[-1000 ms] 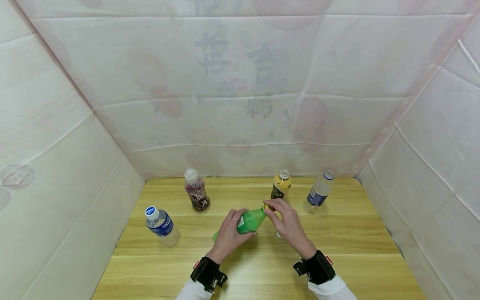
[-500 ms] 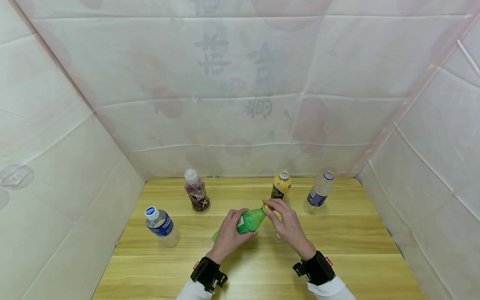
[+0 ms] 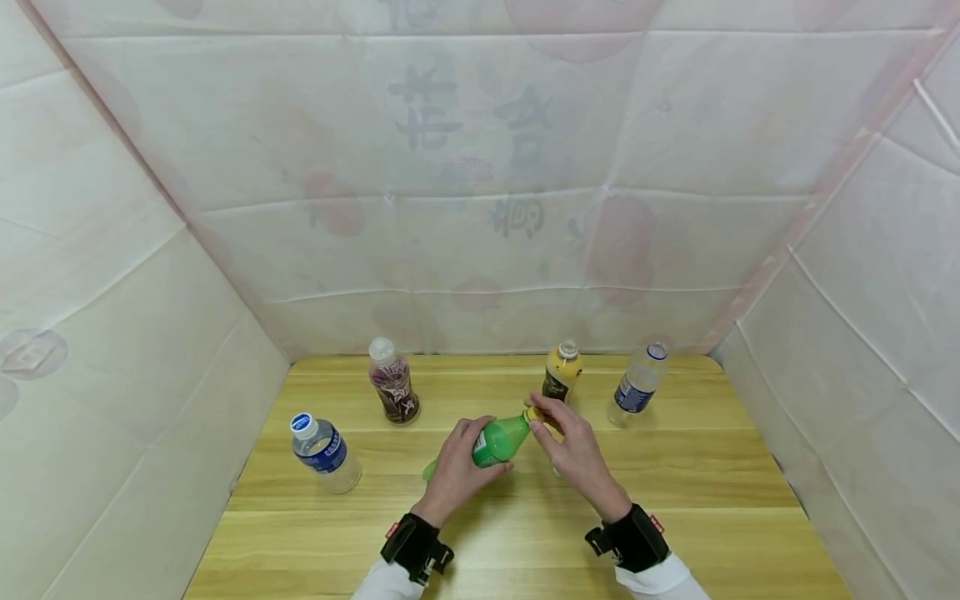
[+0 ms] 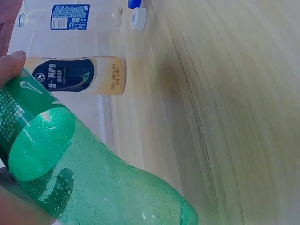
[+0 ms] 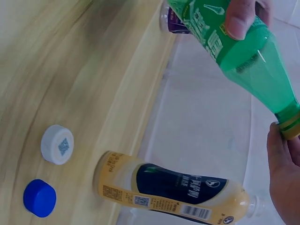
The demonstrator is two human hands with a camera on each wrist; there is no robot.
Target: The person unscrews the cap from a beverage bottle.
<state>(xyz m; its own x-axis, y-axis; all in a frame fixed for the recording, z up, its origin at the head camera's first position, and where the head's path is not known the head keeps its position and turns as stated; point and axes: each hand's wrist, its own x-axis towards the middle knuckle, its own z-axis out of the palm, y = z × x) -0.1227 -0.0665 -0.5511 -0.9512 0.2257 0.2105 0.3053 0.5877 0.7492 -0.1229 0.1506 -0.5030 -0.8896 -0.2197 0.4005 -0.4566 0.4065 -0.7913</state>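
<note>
My left hand point(image 3: 459, 471) grips a green plastic bottle point(image 3: 498, 442) round its label, above the table. The bottle lies tilted, neck toward the right. At that neck, my right hand point(image 3: 579, 454) pinches the yellow cap point(image 5: 291, 126) between thumb and fingers. The cap sits on the bottle's mouth; whether it is loose is not visible. Droplets cling inside the green bottle. Just behind my right hand stands a yellow milk tea bottle point(image 3: 562, 368) with an uncapped mouth. A white cap point(image 5: 57, 144) and a blue cap point(image 5: 39, 198) lie on the table near it.
To the right stands a clear bottle point(image 3: 636, 387) with a blue label and no cap. A purple-labelled bottle point(image 3: 393, 387) is at the back left. Further left is a capped clear bottle point(image 3: 324, 454). Pale sheet walls point(image 3: 480, 250) enclose the wooden table point(image 3: 525, 550).
The fingers of my right hand have shifted slightly round the yellow cap, and more of it shows. My left hand and the green bottle have hardly moved.
</note>
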